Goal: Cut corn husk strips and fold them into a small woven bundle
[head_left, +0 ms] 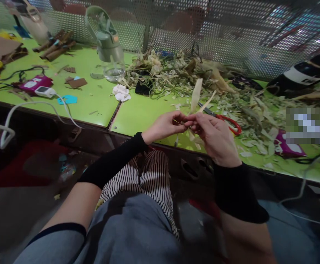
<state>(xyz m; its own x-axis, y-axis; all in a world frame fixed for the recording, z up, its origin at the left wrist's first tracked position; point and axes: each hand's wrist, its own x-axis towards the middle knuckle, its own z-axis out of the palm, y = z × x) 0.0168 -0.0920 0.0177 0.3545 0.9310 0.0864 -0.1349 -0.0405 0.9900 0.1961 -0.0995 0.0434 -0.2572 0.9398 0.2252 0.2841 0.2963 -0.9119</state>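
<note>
My left hand (167, 126) and my right hand (216, 135) meet fingertip to fingertip above the front edge of the green table. Both are closed in a pinch on pale strips of dried corn husk (196, 96). One wide strip stands up from between the fingers, and a narrower one slants to the right. Shorter ends hang below the hands. Behind my right hand lie scissors (235, 126) with red handles, partly hidden by it. A heap of husk scraps (173, 71) spreads over the table behind both hands.
A clear bottle with a green lid (110, 47) stands at the back beside crumpled tissue (121, 92) and a black phone-like object (144, 87). Purple boxes (36, 83) with cables lie left and right. A dark bottle (300, 75) leans at the right, before a perforated metal screen (231, 36).
</note>
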